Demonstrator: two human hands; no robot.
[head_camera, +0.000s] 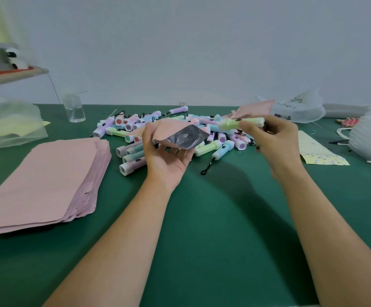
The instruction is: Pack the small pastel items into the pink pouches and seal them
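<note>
Above a green table (213, 218), a person holds a pink pouch (173, 129) open in the left hand (167, 160), just in front of the pile of pastel items (223, 149). The left fingers (181, 152) curl under the pouch and the thumb lies along its left edge. Its mouth gapes toward the right, showing the silvery lining, and its long axis runs left to right.

Over the right side of the pile, the right hand (273, 140) pinches a pale green item (240, 123) by its right end, fingers (250, 127) and thumb closed on it. The item lies nearly level, its long axis left to right. Its free, seemingly wider end points at the pouch mouth, though motion blur makes that shape uncertain. That end is just beside the pouch's right corner, and the two are apart.

Left of the pile lies a thick stack of flat pink pouches (47, 173). A clear bottle (75, 111) stands behind the pile's left end. Another pink pouch (255, 108) lies at the pile's far right.
</note>
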